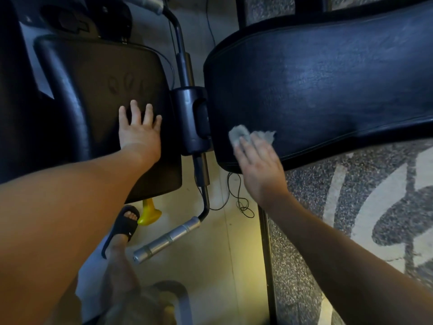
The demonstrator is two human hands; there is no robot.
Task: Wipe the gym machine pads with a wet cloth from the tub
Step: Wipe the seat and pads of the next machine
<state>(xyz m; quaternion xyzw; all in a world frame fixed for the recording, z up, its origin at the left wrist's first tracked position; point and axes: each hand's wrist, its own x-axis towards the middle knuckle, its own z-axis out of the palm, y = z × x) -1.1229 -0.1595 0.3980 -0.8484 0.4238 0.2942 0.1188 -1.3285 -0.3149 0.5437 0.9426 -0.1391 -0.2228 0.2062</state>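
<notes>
Mid-wipe: the right hand [260, 167], fingers flat together, presses a crumpled grey cloth [250, 134] on the long navy vinyl pad [316, 85], at its near end. Left of that pad, the spread-fingered left hand [138, 132] braces the black seat pad [105, 78]. Next, likely, a sweep farther along.

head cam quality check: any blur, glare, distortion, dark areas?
Head view: wide-angle lens bows the long pad and both forearms. The right hand and cloth are motion-blurred, while the left hand on the seat pad is sharp. Pale sheen streaks the long pad. The left edge is near black, and the floor has a yellow cast.
</notes>
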